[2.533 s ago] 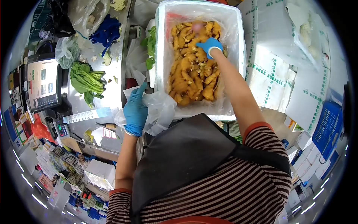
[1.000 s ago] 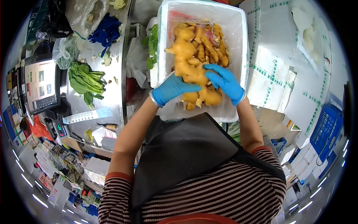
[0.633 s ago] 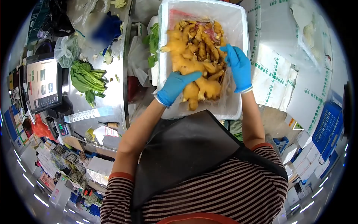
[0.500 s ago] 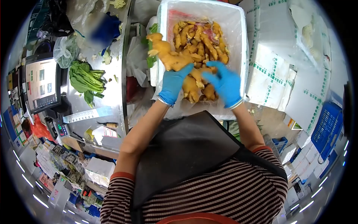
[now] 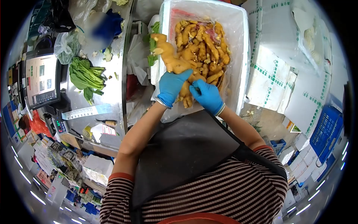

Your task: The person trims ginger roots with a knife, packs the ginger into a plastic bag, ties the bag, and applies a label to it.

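Observation:
My left hand [image 5: 173, 86], in a blue glove, is closed around a big, knobbly ginger root [image 5: 172, 59]. The root slants over the left wall of a white foam box [image 5: 244, 56] lined with clear plastic. My right hand [image 5: 208, 96], gloved in blue too, is closed with its fingertips pinched against the lower part of the same root. What lies between those fingertips is hidden. More ginger roots [image 5: 203, 46] are heaped inside the box beyond my hands.
Left of the box is a metal counter [image 5: 113, 82] with leafy greens [image 5: 84, 77], a small wood-handled tool [image 5: 107, 122] and a screen [image 5: 41, 80]. White foam boxes [image 5: 274, 71] with green print stand to the right. A blue crate [image 5: 328, 130] is farther right.
My right hand has moved down and left from over the heap, its spread fingers now pinched against the ginger root. My left hand keeps its hold, shifted slightly.

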Demonstrator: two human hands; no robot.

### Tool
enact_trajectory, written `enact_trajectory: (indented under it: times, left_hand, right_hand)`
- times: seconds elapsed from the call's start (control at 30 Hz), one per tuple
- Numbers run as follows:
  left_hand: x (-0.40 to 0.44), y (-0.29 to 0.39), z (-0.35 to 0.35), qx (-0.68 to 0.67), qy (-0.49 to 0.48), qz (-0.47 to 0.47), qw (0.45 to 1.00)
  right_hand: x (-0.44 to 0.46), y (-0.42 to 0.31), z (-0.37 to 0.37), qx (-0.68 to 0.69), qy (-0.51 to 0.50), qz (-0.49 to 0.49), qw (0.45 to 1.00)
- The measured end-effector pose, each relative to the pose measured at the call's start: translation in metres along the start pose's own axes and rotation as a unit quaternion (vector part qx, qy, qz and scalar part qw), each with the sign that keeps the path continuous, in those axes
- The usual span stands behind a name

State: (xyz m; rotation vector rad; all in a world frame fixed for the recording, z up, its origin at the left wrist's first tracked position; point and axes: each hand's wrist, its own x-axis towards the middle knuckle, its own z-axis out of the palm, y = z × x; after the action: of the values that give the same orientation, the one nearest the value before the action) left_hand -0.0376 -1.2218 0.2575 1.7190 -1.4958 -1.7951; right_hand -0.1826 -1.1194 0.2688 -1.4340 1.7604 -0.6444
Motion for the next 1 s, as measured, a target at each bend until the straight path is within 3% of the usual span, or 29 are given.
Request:
enact_trajectory:
  times: [0.03, 0.07, 0.13, 0.2, 0.23, 0.27, 0.33, 0.43, 0.47, 0.53, 0.6, 0.7, 0.8, 1.0]
  left_hand:
    - [-0.001, 0.001, 0.000, 0.069, -0.011, -0.008, 0.997]
    - [-0.002, 0.003, 0.000, 0.122, -0.030, 0.033, 0.992]
    - [0.004, 0.008, -0.001, 0.176, -0.092, 0.020, 0.980]
    - [0.017, -0.012, 0.008, 0.213, -0.103, 0.015, 0.971]
    - [0.021, -0.010, 0.008, 0.208, -0.109, -0.009, 0.972]
    - [0.024, -0.005, 0.008, 0.205, -0.117, -0.032, 0.971]
    - [0.023, 0.006, 0.005, 0.199, -0.138, -0.058, 0.968]
    - [0.016, 0.011, -0.006, 0.176, -0.143, -0.058, 0.972]
    - [0.013, 0.004, -0.008, 0.163, -0.128, -0.052, 0.977]
    - [0.001, -0.002, -0.021, 0.140, -0.118, -0.017, 0.983]
    - [-0.017, 0.003, -0.043, 0.121, -0.132, 0.043, 0.983]
    - [-0.034, 0.002, -0.065, 0.031, -0.131, 0.096, 0.986]
    - [-0.063, 0.042, -0.095, 0.000, -0.135, 0.069, 0.988]
    - [-0.127, 0.057, -0.132, 0.035, 0.043, 0.103, 0.993]
  right_hand:
    - [-0.003, 0.000, -0.001, 0.004, -0.015, 0.017, 1.000]
    - [-0.001, 0.002, -0.006, 0.034, -0.076, 0.027, 0.996]
    - [0.008, 0.009, -0.030, 0.093, -0.197, 0.049, 0.975]
    - [0.039, 0.012, -0.066, 0.168, -0.098, 0.145, 0.970]
    - [0.063, 0.029, -0.076, 0.166, -0.003, 0.205, 0.965]
    - [0.087, 0.055, -0.079, 0.033, 0.112, 0.157, 0.981]
    - [0.122, 0.106, -0.060, -0.222, 0.127, 0.139, 0.957]
    - [0.142, 0.115, -0.034, -0.388, -0.044, 0.213, 0.895]
    - [0.152, 0.124, -0.037, -0.354, -0.065, 0.239, 0.902]
    - [0.150, 0.141, -0.058, -0.101, -0.055, 0.277, 0.954]
    - [0.141, 0.178, -0.073, 0.149, -0.013, 0.251, 0.956]
    - [0.126, 0.134, -0.099, 0.282, -0.139, 0.230, 0.921]
    - [0.106, 0.088, -0.097, 0.399, -0.111, 0.163, 0.895]
    - [0.086, 0.074, -0.097, 0.558, -0.068, 0.110, 0.820]
